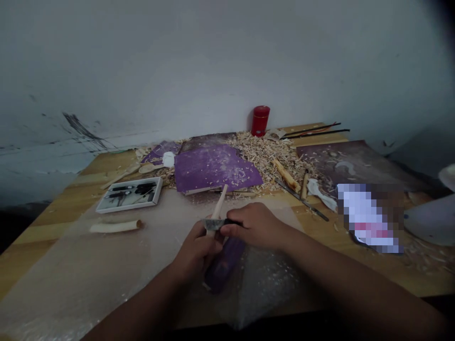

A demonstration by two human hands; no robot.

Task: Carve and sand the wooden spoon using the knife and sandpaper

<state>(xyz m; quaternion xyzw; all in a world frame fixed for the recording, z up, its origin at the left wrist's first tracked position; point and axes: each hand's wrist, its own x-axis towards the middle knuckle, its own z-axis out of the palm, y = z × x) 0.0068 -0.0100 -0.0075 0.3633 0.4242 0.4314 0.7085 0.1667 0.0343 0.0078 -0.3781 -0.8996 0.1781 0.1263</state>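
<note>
My left hand [199,251] is closed around the lower part of a slim pale wooden stick [219,201], which points up and away from me. In my right hand [258,225] is a knife [213,224] with a dark handle; its flat blade lies across the stick just above my left fingers. Beneath both hands, a dark purple rolled object [223,267] rests on the clear plastic sheet [159,284]. A short, peeled wooden piece [115,227] lies on the sheet to the left.
A white tray [160,193] holds black tools. Behind are a purple sheet [213,168], a heap of wood shavings [270,151] and a red canister [260,121] by the wall. On the right are a peeled branch [286,175], a file-like tool [313,208] and a blurred-out phone-like object [369,220].
</note>
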